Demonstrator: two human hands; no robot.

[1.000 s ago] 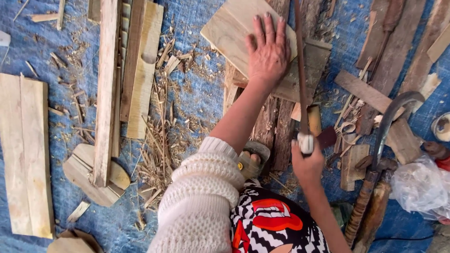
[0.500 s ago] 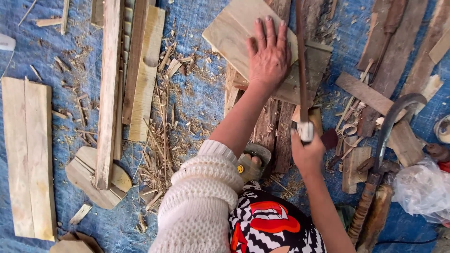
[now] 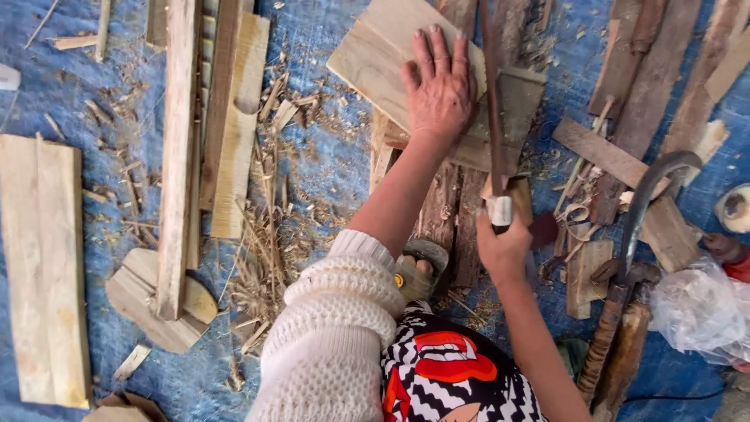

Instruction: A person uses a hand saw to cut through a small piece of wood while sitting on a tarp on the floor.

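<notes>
A blue tarp (image 3: pixel 328 168) strewn with shavings covers the ground. The left hand (image 3: pixel 439 90) lies flat, fingers spread, on a pale wooden board (image 3: pixel 383 55). The right hand (image 3: pixel 502 244) clenches a saw handle (image 3: pixel 504 205), its blade (image 3: pixel 491 94) crossing the board beside the left hand.

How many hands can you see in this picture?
2. The left hand lies flat on the pale wooden board; the right hand grips the long dark metal blade by its handle.
</notes>
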